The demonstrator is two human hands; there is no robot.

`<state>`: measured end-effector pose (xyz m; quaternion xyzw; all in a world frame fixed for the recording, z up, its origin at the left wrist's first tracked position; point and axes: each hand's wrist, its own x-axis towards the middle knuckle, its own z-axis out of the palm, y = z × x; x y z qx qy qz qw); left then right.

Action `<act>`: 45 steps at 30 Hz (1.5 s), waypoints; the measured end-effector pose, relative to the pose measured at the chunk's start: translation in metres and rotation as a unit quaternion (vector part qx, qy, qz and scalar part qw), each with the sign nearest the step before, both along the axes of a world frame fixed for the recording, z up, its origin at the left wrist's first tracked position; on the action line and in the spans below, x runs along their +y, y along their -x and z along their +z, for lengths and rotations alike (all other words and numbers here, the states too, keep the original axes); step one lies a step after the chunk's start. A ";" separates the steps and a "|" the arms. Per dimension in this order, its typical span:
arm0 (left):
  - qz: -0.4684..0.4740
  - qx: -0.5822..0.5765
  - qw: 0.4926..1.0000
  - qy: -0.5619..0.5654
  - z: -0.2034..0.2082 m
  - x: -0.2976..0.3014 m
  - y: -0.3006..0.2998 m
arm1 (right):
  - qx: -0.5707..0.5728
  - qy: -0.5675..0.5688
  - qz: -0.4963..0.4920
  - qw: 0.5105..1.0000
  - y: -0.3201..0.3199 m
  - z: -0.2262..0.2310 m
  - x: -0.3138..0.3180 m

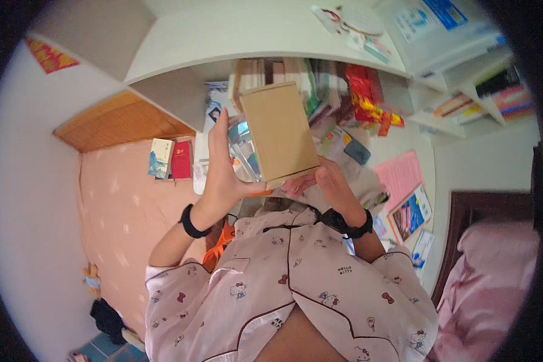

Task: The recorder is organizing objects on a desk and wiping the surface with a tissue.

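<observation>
Nearest, two black bands circle the wrists, a left band (193,222) and a right band (348,224). Just beyond, the left grip (223,175) is spread, its thumb at the near-left corner of one cardboard box (280,130); the right grip (327,180) pinches the near-right corner, the box raised between both. One pink sheet (400,177) lies at right on the white bench (398,142). Two books, one red book (181,160) and one pale book (161,158), lie left. Farther, one white shelf (265,39) spans the scene.
</observation>
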<state>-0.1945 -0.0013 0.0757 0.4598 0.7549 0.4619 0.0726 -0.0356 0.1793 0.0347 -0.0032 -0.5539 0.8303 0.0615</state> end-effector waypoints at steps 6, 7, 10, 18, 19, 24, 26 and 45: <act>0.008 0.058 0.998 0.010 -0.038 0.008 -0.035 | -0.154 0.033 -0.076 0.985 -0.036 -0.016 -0.010; 0.008 0.014 1.000 0.021 -0.054 0.008 -0.036 | -0.158 0.034 -0.086 0.983 -0.044 -0.021 -0.010; -0.027 -0.023 0.999 0.015 -0.079 0.008 -0.044 | -0.172 0.042 -0.141 0.974 -0.080 -0.032 -0.010; -0.082 -0.100 0.991 0.016 -0.095 0.024 -0.051 | -0.285 -0.029 -0.474 0.833 -0.231 -0.085 -0.016; -0.090 -0.086 0.992 0.024 -0.095 0.026 -0.050 | -0.292 -0.048 -0.494 0.818 -0.250 -0.097 -0.020; -0.127 -0.098 0.987 0.010 -0.091 0.035 -0.052 | -0.313 -0.067 -0.554 0.768 -0.289 -0.151 -0.051; -0.130 -0.114 0.985 0.009 -0.091 0.036 -0.053 | -0.327 -0.087 -0.578 0.742 -0.285 -0.159 -0.057; -0.133 -0.153 0.979 0.027 -0.087 0.031 -0.059 | -0.272 0.048 -0.608 0.744 -0.279 -0.160 -0.068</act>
